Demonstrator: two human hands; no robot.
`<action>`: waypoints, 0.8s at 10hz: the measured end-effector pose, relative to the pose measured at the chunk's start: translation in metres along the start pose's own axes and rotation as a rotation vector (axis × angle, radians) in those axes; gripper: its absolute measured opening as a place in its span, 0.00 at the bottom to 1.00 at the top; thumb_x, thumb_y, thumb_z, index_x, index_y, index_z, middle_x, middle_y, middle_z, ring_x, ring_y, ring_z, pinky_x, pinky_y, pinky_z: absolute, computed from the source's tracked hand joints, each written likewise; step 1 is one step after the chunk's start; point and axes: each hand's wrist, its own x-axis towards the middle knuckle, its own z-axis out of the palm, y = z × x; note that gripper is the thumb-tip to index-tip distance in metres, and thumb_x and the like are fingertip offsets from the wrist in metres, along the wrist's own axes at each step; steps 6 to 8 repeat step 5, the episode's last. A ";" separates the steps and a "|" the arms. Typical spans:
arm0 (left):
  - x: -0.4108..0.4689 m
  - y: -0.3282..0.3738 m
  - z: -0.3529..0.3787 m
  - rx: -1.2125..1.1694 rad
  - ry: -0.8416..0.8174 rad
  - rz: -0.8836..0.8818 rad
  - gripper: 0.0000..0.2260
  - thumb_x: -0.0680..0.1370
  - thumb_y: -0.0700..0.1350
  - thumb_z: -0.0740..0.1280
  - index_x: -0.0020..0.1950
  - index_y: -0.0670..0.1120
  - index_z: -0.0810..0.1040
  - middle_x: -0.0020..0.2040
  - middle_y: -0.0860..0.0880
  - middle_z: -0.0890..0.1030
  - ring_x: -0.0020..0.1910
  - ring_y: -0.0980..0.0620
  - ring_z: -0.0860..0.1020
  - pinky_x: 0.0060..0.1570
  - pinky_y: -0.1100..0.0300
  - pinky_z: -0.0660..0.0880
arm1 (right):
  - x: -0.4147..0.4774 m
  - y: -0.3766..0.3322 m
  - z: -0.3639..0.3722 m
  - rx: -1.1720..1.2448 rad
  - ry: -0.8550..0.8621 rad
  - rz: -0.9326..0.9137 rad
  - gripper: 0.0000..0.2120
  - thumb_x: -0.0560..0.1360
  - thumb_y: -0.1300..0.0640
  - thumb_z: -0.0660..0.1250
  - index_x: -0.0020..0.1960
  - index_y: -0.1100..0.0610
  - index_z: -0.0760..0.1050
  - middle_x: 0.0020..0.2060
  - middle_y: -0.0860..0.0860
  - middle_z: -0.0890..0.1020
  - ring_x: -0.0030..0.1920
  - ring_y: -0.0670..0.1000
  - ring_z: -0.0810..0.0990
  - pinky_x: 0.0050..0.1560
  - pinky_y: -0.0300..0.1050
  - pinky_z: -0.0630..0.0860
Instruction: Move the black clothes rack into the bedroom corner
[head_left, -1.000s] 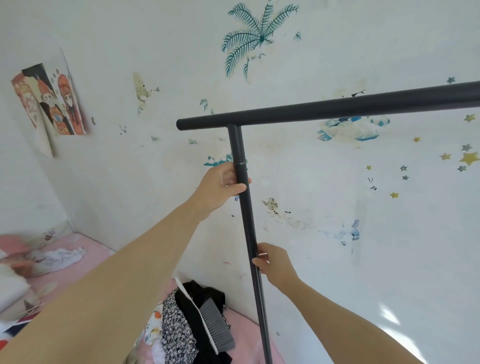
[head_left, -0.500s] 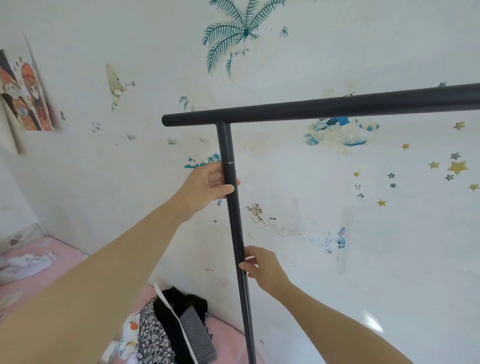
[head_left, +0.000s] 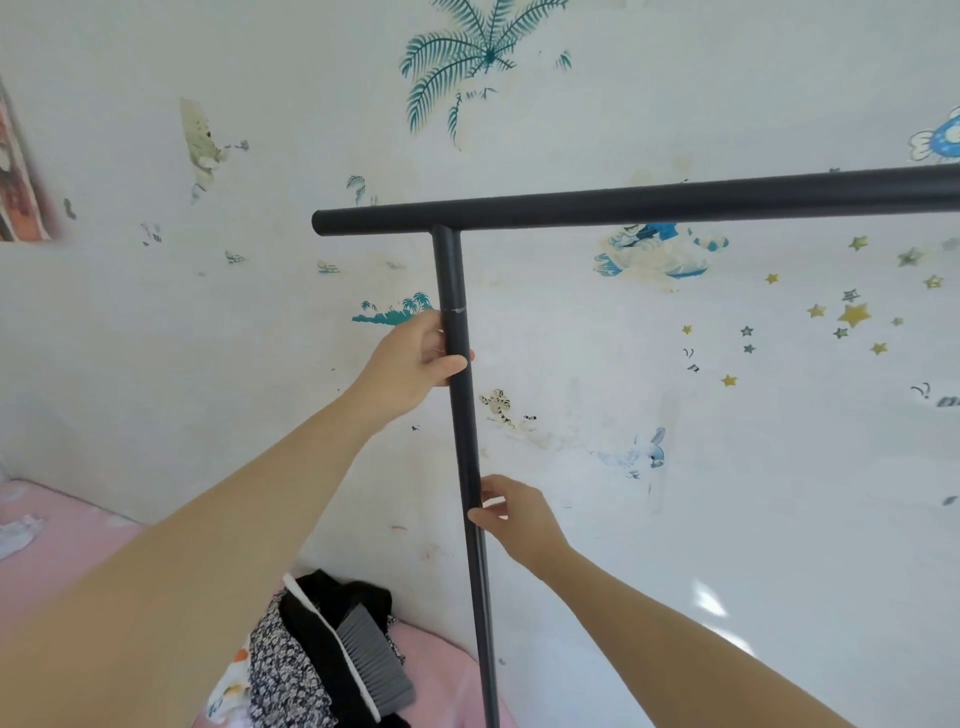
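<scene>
The black clothes rack (head_left: 649, 200) stands close to the white wall, its top bar running from the middle of the view out past the right edge. Its upright post (head_left: 464, 426) drops from the bar to the bottom edge. My left hand (head_left: 415, 361) is wrapped around the post just below a joint ring. My right hand (head_left: 514, 512) grips the same post lower down, from the right side. The rack's feet are out of view.
A white wall (head_left: 727, 467) with palm, star and animal stickers fills the background. A pink-covered bed (head_left: 62, 540) lies at lower left, with a pile of dark and floral clothes (head_left: 306, 660) and a grey brush (head_left: 371, 660) beside the post.
The view has swung right: the poster at left has slid almost out of frame and the bed shows less. Both hands keep the same grip on the post.
</scene>
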 end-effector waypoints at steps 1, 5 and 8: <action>-0.004 0.001 -0.001 0.061 0.003 0.013 0.14 0.76 0.34 0.63 0.60 0.45 0.70 0.50 0.45 0.82 0.50 0.50 0.81 0.48 0.56 0.80 | -0.011 -0.009 0.007 0.009 0.030 0.032 0.16 0.73 0.60 0.66 0.58 0.45 0.76 0.44 0.36 0.79 0.47 0.46 0.82 0.50 0.35 0.76; -0.034 -0.023 -0.010 0.279 0.048 0.097 0.17 0.77 0.44 0.65 0.65 0.47 0.69 0.59 0.48 0.79 0.50 0.49 0.79 0.50 0.54 0.74 | -0.089 -0.040 0.013 0.000 0.304 0.081 0.18 0.78 0.61 0.63 0.66 0.50 0.73 0.56 0.46 0.79 0.50 0.45 0.80 0.52 0.30 0.73; -0.034 -0.023 -0.010 0.279 0.048 0.097 0.17 0.77 0.44 0.65 0.65 0.47 0.69 0.59 0.48 0.79 0.50 0.49 0.79 0.50 0.54 0.74 | -0.089 -0.040 0.013 0.000 0.304 0.081 0.18 0.78 0.61 0.63 0.66 0.50 0.73 0.56 0.46 0.79 0.50 0.45 0.80 0.52 0.30 0.73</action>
